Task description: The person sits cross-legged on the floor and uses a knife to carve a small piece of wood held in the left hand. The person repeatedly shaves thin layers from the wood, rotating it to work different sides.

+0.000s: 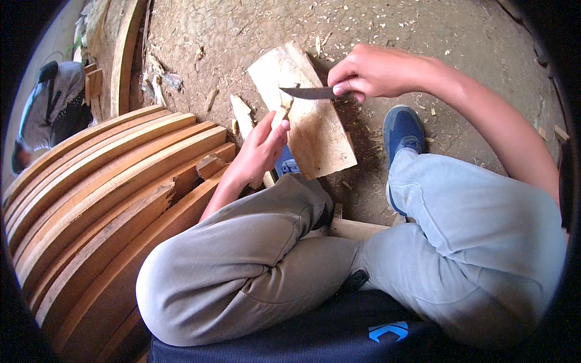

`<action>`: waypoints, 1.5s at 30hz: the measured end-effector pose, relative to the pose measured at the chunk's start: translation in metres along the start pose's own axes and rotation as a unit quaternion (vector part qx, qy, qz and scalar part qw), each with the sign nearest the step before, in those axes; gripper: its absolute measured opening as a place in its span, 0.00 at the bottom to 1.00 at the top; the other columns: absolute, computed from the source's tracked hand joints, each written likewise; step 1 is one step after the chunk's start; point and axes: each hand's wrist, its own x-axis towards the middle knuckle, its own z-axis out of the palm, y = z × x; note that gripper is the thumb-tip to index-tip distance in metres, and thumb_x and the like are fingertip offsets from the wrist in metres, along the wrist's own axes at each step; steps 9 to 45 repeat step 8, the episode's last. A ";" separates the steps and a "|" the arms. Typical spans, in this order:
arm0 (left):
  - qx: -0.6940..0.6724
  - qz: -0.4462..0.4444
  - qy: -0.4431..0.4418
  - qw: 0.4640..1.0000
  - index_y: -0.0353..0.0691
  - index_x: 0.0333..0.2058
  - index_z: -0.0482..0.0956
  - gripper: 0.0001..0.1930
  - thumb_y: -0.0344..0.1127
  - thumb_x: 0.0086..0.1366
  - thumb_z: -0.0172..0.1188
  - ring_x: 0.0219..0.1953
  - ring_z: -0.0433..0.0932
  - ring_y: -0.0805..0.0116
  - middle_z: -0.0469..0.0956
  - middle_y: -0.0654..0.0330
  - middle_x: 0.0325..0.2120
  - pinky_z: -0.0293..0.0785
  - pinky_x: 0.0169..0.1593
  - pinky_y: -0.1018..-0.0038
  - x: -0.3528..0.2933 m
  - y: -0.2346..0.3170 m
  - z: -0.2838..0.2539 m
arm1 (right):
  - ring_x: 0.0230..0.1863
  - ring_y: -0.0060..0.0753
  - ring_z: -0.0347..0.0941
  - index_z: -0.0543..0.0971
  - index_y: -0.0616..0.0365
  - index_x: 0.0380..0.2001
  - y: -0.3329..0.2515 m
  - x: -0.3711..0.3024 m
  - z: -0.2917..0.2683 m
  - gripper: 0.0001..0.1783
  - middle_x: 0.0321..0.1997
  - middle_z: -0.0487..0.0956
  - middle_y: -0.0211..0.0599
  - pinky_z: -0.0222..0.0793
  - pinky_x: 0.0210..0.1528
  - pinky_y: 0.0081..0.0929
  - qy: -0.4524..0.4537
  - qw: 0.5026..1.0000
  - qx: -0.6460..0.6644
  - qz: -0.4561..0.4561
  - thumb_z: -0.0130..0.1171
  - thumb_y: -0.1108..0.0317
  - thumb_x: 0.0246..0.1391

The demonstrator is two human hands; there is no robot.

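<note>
My right hand (363, 74) is closed round the handle of a knife (310, 93) with a dark blade that points left. Its tip lies over a small pale piece of carved wood (283, 107), which my left hand (265, 145) pinches by the lower end. Whether the blade touches the piece I cannot tell. Beneath both is a flat, pale wooden board (324, 136), tilted toward my left foot. The knife's handle is mostly hidden in my right fist.
Stacked wooden planks (121, 181) fill the left side beside my left knee. A pale wood offcut (242, 116) lies left of the board. Shavings dot the dirt floor (242, 30). A blue shoe (403, 130) is on my right foot. Another person (57, 106) is at far left.
</note>
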 end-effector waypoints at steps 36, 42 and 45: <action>-0.016 -0.031 0.013 0.999 0.44 0.44 0.68 0.14 0.49 0.77 0.48 0.17 0.57 0.84 0.60 0.72 0.20 0.51 0.18 0.82 -0.003 0.004 -0.011 | 0.40 0.53 0.80 0.81 0.52 0.38 -0.021 -0.010 -0.002 0.09 0.32 0.82 0.46 0.75 0.42 0.45 0.079 0.977 -0.193 0.040 0.57 0.61 0.61; -0.016 -0.031 0.013 0.999 0.44 0.44 0.68 0.14 0.49 0.77 0.48 0.17 0.57 0.84 0.60 0.72 0.20 0.51 0.18 0.82 -0.003 0.004 -0.011 | 0.40 0.53 0.80 0.81 0.52 0.38 -0.021 -0.010 -0.002 0.09 0.32 0.82 0.46 0.75 0.42 0.45 0.079 0.977 -0.193 0.040 0.57 0.61 0.61; -0.016 -0.031 0.013 0.999 0.44 0.44 0.68 0.14 0.49 0.77 0.48 0.17 0.57 0.84 0.60 0.72 0.20 0.51 0.18 0.82 -0.003 0.004 -0.011 | 0.40 0.53 0.80 0.81 0.52 0.38 -0.021 -0.010 -0.002 0.09 0.32 0.82 0.46 0.75 0.42 0.45 0.079 0.977 -0.193 0.040 0.57 0.61 0.61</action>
